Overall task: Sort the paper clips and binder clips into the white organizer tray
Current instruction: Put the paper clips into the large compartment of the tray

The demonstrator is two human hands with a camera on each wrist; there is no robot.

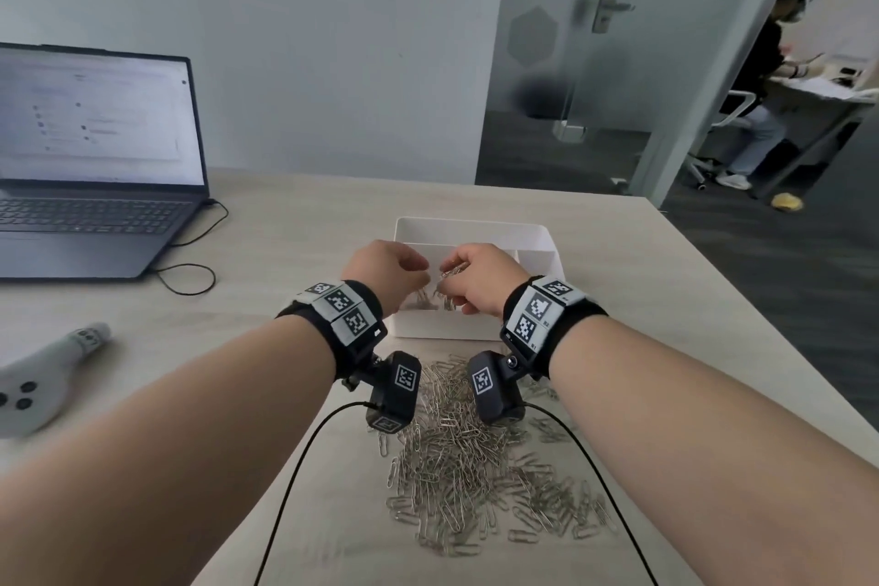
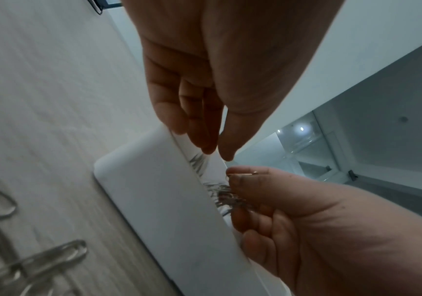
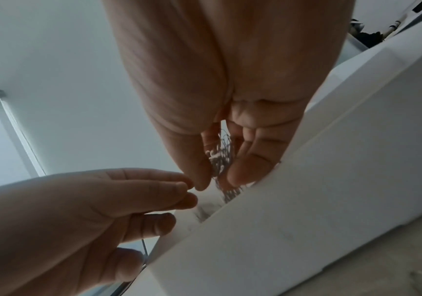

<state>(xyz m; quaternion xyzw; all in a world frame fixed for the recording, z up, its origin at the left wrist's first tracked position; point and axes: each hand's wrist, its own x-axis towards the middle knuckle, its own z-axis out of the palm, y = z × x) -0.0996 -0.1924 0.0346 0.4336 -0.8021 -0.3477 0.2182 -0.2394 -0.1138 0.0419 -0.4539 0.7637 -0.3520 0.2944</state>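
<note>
My right hand [image 1: 480,283] cups a bunch of paper clips [image 3: 221,155] above the white organizer tray [image 1: 532,236]. My left hand [image 1: 387,271] hangs relaxed, empty. Clips already lie in the tray's near compartment; it is blurred.

No text or label is sharp enough to read.

Paper clips [image 1: 468,466], lower centre: bright silvery metal wire, glossy. Organizer tray [image 1: 475,228], centre: smooth matt white plastic. Table [image 1: 295,224]: pale wood-grain surface, matt. Laptop [image 1: 95,186], left: dark matt casing.
</note>
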